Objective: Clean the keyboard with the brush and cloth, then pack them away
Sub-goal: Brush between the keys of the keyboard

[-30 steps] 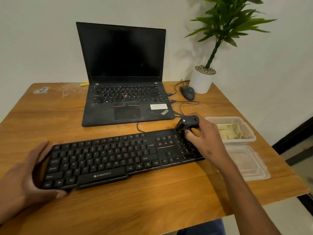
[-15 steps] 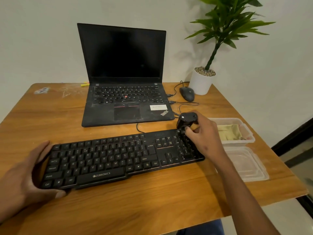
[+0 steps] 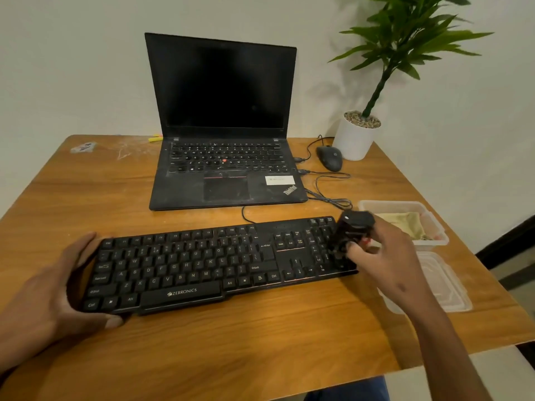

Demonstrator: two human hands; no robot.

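— While I've got the head cam up, what's the R hand doing?

— R hand is at approx 3 o'clock of the table, fingers curled round the black brush. Brush stands roughly upright, lower end down on the numpad at the right end of the keyboard. Can't see the bristles themselves, too dark against the keys.

— And the L?

— L hand at 9 o'clock, cupping the keyboard's left end: fingers fairly straight along the far corner, thumb against the near edge by the Ctrl key. Not wrapped tight, more a brace.

— Keyboard position?

— Lies flat across the middle of the table, slightly skewed, right end further from me. Its cable runs up toward the laptop at 12 o'clock, lid open, screen dark.

— Cloth?

— Yellowish cloth sits inside a clear plastic container at 3 o'clock, just beyond the R hand. The lid lies flat beside the box on its near side, partly hidden by my wrist.

— Anything else?

— Mouse and a white plant pot at approx 1 o'clock, pot nearly touching the mouse. Small yellow item behind the laptop at 11, can't tell what.
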